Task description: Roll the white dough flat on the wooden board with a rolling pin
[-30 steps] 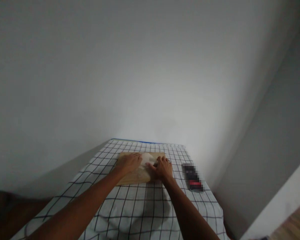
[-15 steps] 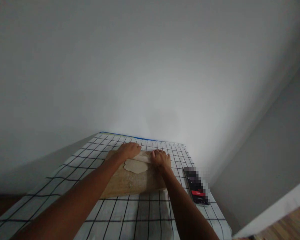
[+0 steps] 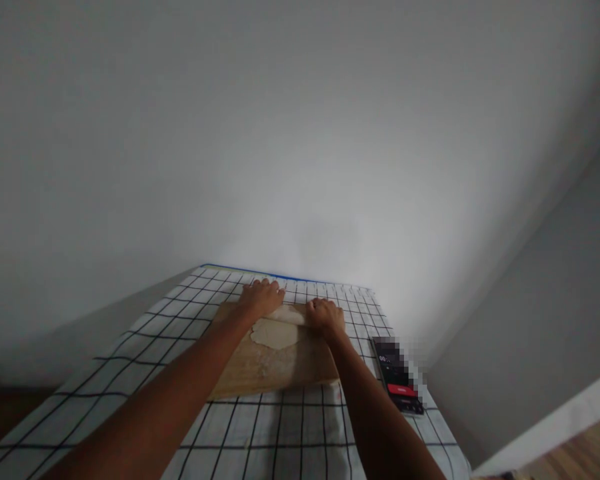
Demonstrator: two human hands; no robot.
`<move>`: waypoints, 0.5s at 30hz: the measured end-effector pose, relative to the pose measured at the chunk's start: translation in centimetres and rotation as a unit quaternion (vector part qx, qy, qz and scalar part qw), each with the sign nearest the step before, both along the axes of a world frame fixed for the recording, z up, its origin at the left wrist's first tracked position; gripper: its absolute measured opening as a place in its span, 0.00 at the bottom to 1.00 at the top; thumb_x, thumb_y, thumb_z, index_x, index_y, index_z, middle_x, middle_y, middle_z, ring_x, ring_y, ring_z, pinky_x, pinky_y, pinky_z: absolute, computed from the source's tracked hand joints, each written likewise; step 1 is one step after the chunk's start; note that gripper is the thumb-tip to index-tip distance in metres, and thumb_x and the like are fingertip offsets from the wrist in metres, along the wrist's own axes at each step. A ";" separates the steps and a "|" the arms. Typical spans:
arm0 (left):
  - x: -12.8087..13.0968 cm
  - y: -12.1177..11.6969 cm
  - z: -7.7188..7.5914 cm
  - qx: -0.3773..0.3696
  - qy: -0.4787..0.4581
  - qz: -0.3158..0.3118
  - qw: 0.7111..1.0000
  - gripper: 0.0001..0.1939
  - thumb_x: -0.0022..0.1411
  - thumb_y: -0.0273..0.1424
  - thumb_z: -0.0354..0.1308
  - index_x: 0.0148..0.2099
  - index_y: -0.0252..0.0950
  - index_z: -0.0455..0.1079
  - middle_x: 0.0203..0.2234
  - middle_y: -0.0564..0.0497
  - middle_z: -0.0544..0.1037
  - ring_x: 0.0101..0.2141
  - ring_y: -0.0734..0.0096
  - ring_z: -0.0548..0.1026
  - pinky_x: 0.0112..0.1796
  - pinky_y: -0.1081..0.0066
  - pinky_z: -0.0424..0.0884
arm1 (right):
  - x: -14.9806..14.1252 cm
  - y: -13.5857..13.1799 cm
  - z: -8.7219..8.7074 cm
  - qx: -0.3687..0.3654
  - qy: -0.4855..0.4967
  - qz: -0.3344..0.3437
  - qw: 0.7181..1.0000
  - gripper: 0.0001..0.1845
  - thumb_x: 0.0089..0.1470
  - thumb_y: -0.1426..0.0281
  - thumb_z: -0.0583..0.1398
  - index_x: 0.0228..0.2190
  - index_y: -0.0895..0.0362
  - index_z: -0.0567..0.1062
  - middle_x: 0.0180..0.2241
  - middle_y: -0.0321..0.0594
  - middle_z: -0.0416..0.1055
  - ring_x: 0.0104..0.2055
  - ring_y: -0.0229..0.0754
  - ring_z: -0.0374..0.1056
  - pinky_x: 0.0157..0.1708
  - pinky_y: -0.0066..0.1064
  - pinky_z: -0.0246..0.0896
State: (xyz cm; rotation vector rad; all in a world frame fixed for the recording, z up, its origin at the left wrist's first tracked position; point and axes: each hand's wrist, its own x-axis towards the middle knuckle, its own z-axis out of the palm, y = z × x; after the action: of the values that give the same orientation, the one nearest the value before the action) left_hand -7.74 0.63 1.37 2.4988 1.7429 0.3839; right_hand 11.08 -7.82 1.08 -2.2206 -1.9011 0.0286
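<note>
A wooden board [image 3: 280, 370] lies on a table covered with a checked cloth [image 3: 290, 433]. A flat, pale sheet of dough [image 3: 275, 333] rests on the far half of the board. A pale rolling pin [image 3: 291, 313] lies across the board just beyond the dough. My left hand [image 3: 263, 297] sits on the pin's left end with its fingers curled over it. My right hand [image 3: 325, 315] is closed over the pin's right end. Both forearms stretch out across the board.
A phone [image 3: 399, 380] with a lit screen lies on the cloth to the right of the board, near the table's right edge. A plain white wall stands right behind the table. A strip of wooden floor [image 3: 575, 460] shows at the lower right.
Both hands have pushed the rolling pin away from me to the far edge of the board, uncovering the flattened dough. The view has shifted closer to the table.
</note>
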 end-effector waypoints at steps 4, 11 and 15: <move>-0.2 -1.4 -0.1 0.001 0.003 0.023 1.000 0.24 0.73 0.40 0.44 0.60 0.36 0.72 0.59 0.36 0.74 0.59 0.47 0.70 0.58 0.44 0.62 | -0.1 -0.9 -0.4 0.011 0.004 0.008 1.000 0.24 0.71 0.62 0.46 0.53 0.52 0.78 0.56 0.47 0.76 0.58 0.53 0.69 0.56 0.49 0.62; -0.6 -4.1 -0.3 0.025 -0.031 0.040 0.998 0.24 0.74 0.39 0.43 0.62 0.36 0.72 0.60 0.38 0.75 0.61 0.47 0.68 0.61 0.42 0.59 | -0.4 -2.6 -1.1 0.036 0.002 0.021 0.999 0.25 0.70 0.65 0.47 0.59 0.52 0.75 0.63 0.45 0.70 0.65 0.52 0.63 0.61 0.48 0.57; -0.8 -5.5 -0.6 0.049 -0.020 0.044 0.998 0.25 0.75 0.40 0.43 0.65 0.38 0.70 0.63 0.41 0.74 0.64 0.48 0.67 0.63 0.42 0.58 | -0.8 -4.2 -0.9 0.050 -0.011 0.026 0.998 0.25 0.70 0.65 0.46 0.58 0.51 0.75 0.62 0.44 0.72 0.63 0.50 0.65 0.60 0.46 0.58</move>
State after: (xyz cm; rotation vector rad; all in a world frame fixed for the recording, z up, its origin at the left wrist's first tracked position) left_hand -8.49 -4.92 0.79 2.4670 1.8670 0.5337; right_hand 10.24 -12.07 0.17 -2.1151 -1.9274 -0.0794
